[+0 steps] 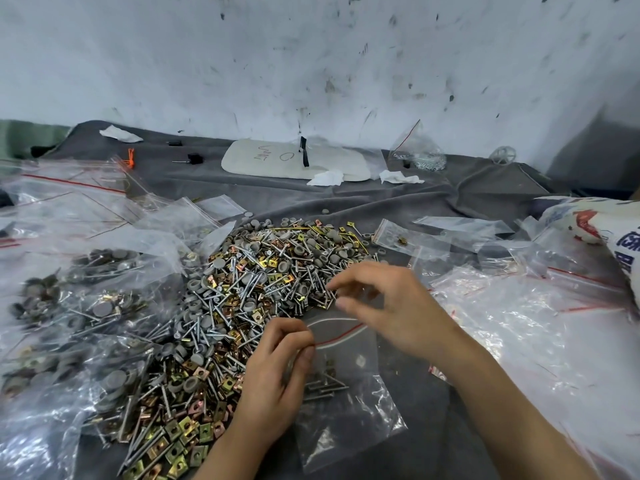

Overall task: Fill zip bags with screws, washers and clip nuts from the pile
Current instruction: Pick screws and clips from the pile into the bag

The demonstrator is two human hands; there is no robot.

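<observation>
Left hand (273,370) pinches zip bag (349,414) mouth; right hand (388,306), fingers loose, hovers at pile (239,292) edge.

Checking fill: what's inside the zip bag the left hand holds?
A few screws in the zip bag; the left hand covers its left side, hiding anything there.

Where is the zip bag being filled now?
Head view, lower centre: the zip bag lies right of the pile, its mouth pinched by the left hand.
</observation>
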